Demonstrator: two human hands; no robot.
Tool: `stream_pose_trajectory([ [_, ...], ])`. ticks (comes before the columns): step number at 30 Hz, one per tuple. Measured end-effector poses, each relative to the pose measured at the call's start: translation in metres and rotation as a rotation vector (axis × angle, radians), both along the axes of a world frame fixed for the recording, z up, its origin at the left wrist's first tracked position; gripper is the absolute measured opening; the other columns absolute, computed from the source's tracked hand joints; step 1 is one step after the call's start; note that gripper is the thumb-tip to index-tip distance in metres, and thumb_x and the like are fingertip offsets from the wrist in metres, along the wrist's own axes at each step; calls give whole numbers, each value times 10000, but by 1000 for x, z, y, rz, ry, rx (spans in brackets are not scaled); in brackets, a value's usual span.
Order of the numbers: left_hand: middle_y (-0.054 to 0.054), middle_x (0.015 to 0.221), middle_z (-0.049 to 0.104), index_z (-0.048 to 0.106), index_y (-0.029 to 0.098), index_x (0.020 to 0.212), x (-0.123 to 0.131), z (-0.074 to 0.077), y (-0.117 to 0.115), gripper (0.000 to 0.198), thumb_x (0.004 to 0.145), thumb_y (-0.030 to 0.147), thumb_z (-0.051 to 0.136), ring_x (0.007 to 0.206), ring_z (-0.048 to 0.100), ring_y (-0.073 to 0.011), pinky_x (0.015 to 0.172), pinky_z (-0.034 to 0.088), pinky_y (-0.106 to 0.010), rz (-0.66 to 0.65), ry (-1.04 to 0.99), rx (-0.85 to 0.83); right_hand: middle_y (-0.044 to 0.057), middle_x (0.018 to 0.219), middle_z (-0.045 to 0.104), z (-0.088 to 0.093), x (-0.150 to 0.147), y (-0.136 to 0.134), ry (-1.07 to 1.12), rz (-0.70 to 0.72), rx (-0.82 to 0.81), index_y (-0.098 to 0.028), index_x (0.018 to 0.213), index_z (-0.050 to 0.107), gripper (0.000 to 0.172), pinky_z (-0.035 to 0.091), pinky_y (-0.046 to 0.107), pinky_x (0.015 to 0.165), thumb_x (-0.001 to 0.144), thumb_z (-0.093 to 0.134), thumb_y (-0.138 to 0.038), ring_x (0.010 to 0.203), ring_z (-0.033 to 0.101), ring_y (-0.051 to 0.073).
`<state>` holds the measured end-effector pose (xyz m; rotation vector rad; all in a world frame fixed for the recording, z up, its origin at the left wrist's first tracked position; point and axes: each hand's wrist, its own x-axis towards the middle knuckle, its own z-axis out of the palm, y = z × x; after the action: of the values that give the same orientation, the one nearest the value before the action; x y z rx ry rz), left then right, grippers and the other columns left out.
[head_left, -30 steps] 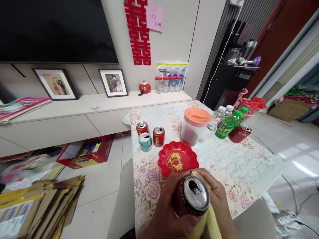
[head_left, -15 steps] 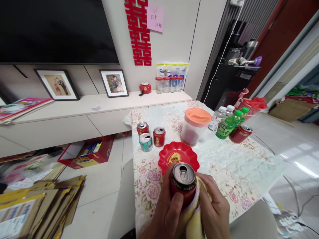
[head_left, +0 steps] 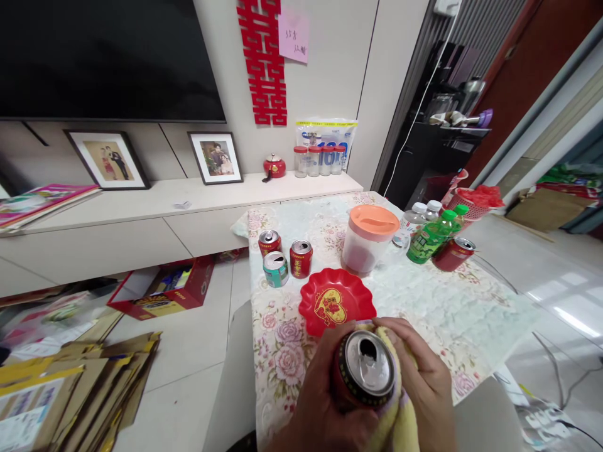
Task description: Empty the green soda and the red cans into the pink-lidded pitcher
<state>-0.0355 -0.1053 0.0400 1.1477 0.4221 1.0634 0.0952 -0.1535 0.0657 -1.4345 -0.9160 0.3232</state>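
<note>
My left hand (head_left: 320, 402) is wrapped round a red drink can (head_left: 365, 370) whose opened silver top faces me. My right hand (head_left: 426, 383) presses a yellow cloth (head_left: 398, 420) against the can's right side, its fingers curled over the rim. Both hands are low at the near edge of the table with the floral cloth (head_left: 466, 314). Just beyond the can lies a red scalloped plate (head_left: 335, 300).
Three opened cans (head_left: 282, 254) stand at the table's far left. A jug with an orange lid (head_left: 368, 238), water bottles (head_left: 421, 216), a green bottle (head_left: 431, 235) and a tipped red can (head_left: 453, 252) are at the back right. Flattened cardboard (head_left: 70, 389) lies on the floor at left.
The can has come back closer to me and tilted its top toward the camera. My right hand with the cloth has shifted up round its right side.
</note>
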Motion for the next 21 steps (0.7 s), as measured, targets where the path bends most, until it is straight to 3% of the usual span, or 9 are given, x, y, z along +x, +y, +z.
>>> stream_pose_trajectory([
  [4, -100, 1227, 790, 721, 300, 1336, 1, 5, 3, 581, 789, 302, 915, 1056, 799, -309, 923, 681, -401, 69, -19, 76, 86, 1002, 789, -15, 7, 12, 107, 100, -91, -228, 975, 856, 327, 601, 307, 796, 982, 713, -522, 913, 729, 218],
  [7, -99, 1197, 750, 716, 270, 1352, -2, -7, 5, 625, 780, 390, 939, 1042, 769, -295, 932, 665, -394, 164, 39, 155, 88, 958, 790, -30, 5, 16, 88, 151, -105, -223, 928, 855, 351, 602, 306, 768, 954, 725, -547, 873, 731, 221],
  [11, -50, 1189, 732, 677, 337, 1366, -7, -21, 10, 609, 809, 418, 909, 1048, 741, -273, 940, 646, -372, 236, 113, 144, 72, 944, 794, -37, -6, 15, 50, 110, -80, -239, 914, 851, 291, 615, 291, 775, 961, 719, -493, 873, 744, 210],
  [18, -108, 1310, 725, 653, 229, 1373, -3, -19, 13, 687, 724, 326, 858, 1220, 707, -350, 1104, 595, -484, 264, 180, -58, 22, 961, 798, -13, -20, 7, -131, -31, 39, -279, 983, 836, 169, 608, 192, 790, 1007, 671, -308, 873, 762, 132],
  [21, -104, 1306, 734, 646, 232, 1392, -2, -20, 10, 717, 692, 217, 800, 1233, 708, -340, 1121, 587, -490, 166, 179, -114, 2, 972, 800, 2, -14, 6, -212, -62, 88, -302, 1006, 832, 169, 594, 160, 822, 1009, 669, -259, 909, 764, 109],
])
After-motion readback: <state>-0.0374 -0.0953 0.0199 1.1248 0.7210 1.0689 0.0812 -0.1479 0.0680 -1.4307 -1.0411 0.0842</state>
